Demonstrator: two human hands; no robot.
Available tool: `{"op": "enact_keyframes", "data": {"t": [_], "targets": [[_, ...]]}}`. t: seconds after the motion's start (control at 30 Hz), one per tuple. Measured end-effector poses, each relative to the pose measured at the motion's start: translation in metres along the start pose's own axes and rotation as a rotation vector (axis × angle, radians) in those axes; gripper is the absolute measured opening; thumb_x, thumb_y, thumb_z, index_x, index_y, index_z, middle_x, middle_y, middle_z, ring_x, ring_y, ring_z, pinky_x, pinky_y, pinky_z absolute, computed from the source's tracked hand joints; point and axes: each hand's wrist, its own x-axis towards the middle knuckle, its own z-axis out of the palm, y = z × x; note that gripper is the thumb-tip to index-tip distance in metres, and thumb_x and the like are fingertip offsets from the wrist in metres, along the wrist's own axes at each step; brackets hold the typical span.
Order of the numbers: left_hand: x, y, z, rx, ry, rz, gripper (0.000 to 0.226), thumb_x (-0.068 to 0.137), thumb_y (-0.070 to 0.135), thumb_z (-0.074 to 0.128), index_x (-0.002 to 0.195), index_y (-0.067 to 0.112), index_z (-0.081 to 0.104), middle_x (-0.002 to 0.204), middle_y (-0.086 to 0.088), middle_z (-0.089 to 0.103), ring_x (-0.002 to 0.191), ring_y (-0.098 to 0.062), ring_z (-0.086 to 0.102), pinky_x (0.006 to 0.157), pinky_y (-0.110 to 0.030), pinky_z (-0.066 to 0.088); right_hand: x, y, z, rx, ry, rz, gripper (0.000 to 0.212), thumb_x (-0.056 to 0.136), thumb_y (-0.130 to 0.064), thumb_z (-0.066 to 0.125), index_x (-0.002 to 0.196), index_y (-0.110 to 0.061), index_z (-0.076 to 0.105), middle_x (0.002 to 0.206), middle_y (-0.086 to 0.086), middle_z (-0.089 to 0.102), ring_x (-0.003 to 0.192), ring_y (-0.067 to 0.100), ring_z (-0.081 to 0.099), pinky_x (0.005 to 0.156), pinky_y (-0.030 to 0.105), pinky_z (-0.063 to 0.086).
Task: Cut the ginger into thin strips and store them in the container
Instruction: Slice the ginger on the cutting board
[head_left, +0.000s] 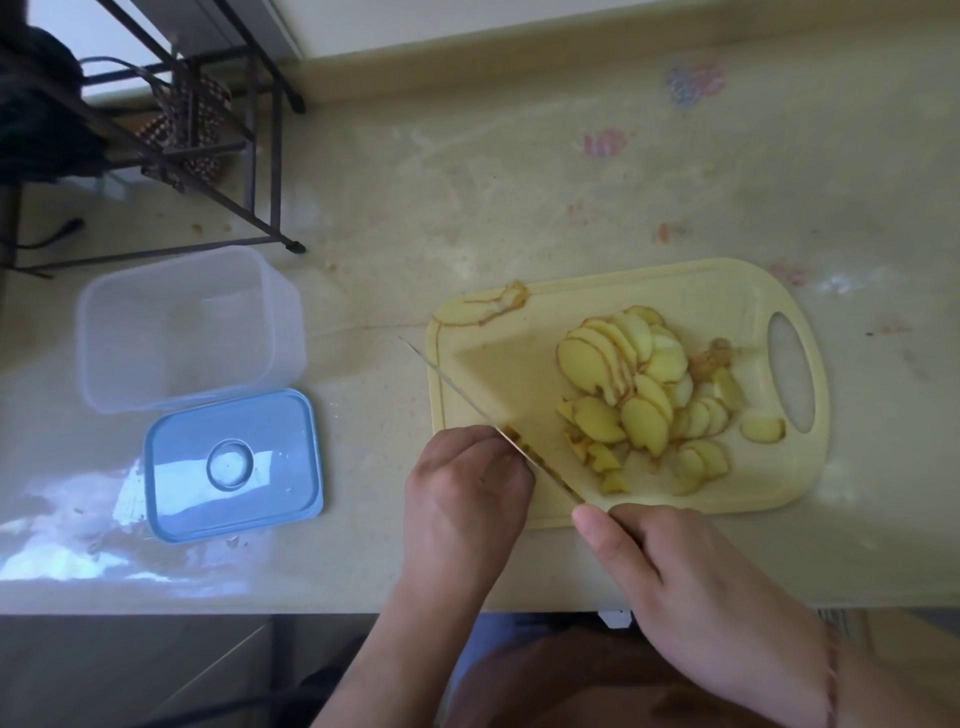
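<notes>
Gripping knife (488, 415), right hand (696, 587); left hand (462, 488) curled, pinning ginger (514, 435) at board's (519, 374) 7 o'clock; container (182, 327) at 9.

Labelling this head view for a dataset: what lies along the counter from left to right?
Clear container → blue lid → left hand → ginger slices → cutting board's handle hole.

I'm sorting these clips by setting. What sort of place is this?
Most likely a home kitchen counter: a yellow cutting board with sliced ginger on a pale stone-look worktop, a knife in use, and a clear food container beside its blue lid.
</notes>
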Motion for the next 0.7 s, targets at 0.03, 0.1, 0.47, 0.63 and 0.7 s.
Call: {"op": "enact_keyframes", "data": {"t": [0.03,0.1,0.47,0.63,0.7], "targets": [[0.000,0.000,0.000,0.001,0.000,0.004,0.023,0.062,-0.005,0.089,0.072,0.013,0.078,0.081,0.004,0.073,0.076,-0.007,0.062,0.067,-0.005,0.043,0.000,0.001,0.001,-0.007,0.009,0.003,0.066,0.083,-0.075,0.025,0.055,-0.016,0.035,0.048,-0.001,0.041,0.049,0.014,0.042,0.056,0.032,0.036],[0.000,0.000,0.001,0.001,0.005,0.007,0.023,0.063,-0.006,0.088,0.069,0.013,0.077,0.079,0.004,0.072,0.074,-0.008,0.063,0.068,-0.006,0.043,0.004,0.003,0.005,-0.018,0.018,0.010,0.069,0.084,-0.077,0.020,0.056,-0.016,0.037,0.048,-0.001,0.042,0.050,0.014,0.044,0.056,0.033,0.037],[-0.001,0.001,0.001,0.000,0.046,0.033,0.018,0.067,-0.004,0.088,0.074,0.010,0.079,0.079,0.000,0.072,0.074,-0.013,0.068,0.074,-0.015,0.051,0.037,-0.004,-0.003,0.143,-0.057,0.013,0.067,0.083,-0.072,0.023,0.057,-0.012,0.035,0.042,-0.005,0.029,0.038,0.008,0.031,0.043,0.022,0.027],[-0.007,-0.002,0.001,-0.014,0.045,0.024,0.019,0.068,-0.002,0.087,0.083,0.007,0.079,0.088,-0.002,0.073,0.084,-0.009,0.065,0.087,-0.005,0.045,0.022,0.001,-0.007,0.139,-0.046,-0.011,0.067,0.086,-0.073,0.024,0.057,-0.013,0.035,0.044,-0.003,0.031,0.040,0.008,0.032,0.048,0.028,0.029],[-0.008,-0.002,0.000,-0.008,0.050,0.023,0.020,0.069,0.000,0.088,0.085,0.006,0.079,0.090,-0.002,0.073,0.086,-0.008,0.064,0.089,-0.005,0.045,0.015,0.001,-0.006,0.096,-0.012,-0.011,0.073,0.085,-0.080,0.021,0.057,-0.015,0.039,0.045,-0.001,0.040,0.042,0.009,0.039,0.051,0.030,0.035]]}}
